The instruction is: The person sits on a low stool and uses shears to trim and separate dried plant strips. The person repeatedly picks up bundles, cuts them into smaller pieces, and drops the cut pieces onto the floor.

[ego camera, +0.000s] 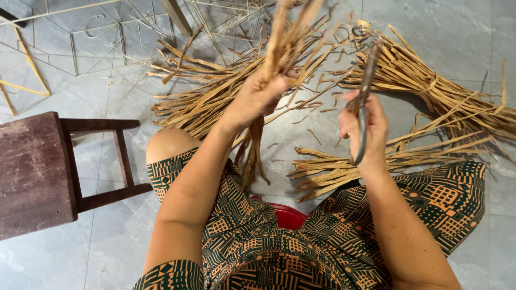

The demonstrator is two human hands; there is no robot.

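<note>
Dry tan strips (pixel 430 86) are being kept in loose heaps on the grey floor (pixel 473 32), with a dark wooden stool (pixel 32 172) standing to the left. A bundle (pixel 285 37) of strips is being gripped upright in the closed left hand (pixel 258 96), its tails hanging toward the lap. Shears (pixel 364 102) are being held in the right hand (pixel 363 129), fingers wrapped round the handles, just beside the bundle. Trimming appears to be the step in hand; the blades would need lining up across the strips. No packages, labels or signs are being shown.
</note>
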